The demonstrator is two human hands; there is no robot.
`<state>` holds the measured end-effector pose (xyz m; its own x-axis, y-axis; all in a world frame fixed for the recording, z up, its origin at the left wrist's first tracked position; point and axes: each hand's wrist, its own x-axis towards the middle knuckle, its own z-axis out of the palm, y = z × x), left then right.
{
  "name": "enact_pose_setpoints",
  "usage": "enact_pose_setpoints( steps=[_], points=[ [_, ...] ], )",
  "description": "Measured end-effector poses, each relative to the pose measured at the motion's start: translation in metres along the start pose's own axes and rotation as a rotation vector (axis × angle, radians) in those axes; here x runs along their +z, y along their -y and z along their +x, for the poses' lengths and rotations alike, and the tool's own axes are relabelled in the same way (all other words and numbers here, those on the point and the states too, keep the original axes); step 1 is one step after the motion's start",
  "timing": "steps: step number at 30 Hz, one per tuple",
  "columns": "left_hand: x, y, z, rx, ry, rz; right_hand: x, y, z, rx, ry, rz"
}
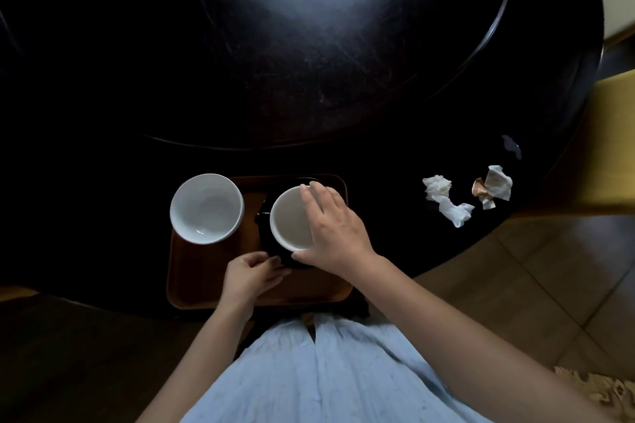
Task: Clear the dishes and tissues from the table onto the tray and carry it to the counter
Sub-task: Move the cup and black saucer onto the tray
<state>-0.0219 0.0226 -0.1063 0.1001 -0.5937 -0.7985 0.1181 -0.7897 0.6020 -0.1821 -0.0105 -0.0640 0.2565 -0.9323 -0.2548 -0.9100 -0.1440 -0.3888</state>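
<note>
A brown tray (202, 271) lies at the near edge of the dark round table (309, 79). On its left corner stands a white bowl (206, 208). A second white bowl (290, 220) sits on a black plate (266, 216) on the tray's right half. My right hand (331, 228) grips this bowl's right rim, fingers over the edge. My left hand (249, 273) pinches the black plate's near edge. Crumpled white tissues (446, 201) and a tissue with a brownish wrapper (493, 187) lie on the table to the right of the tray.
A small pale scrap (512, 146) lies near the table's right rim. A raised round turntable fills the table's middle. A yellow chair seat (615, 148) stands at the right, tiled floor (532, 285) below it.
</note>
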Motion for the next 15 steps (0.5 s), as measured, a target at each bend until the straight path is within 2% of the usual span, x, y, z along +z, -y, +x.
enact_pose_setpoints(
  steps=[6, 15],
  points=[
    [-0.002, -0.005, 0.005, 0.096, -0.078, 0.002, 0.000, 0.002, 0.008, 0.038, -0.030, -0.012],
    [-0.007, -0.017, 0.016, 0.161, -0.095, 0.015, -0.001, 0.006, 0.011, 0.060, -0.051, -0.067]
  ],
)
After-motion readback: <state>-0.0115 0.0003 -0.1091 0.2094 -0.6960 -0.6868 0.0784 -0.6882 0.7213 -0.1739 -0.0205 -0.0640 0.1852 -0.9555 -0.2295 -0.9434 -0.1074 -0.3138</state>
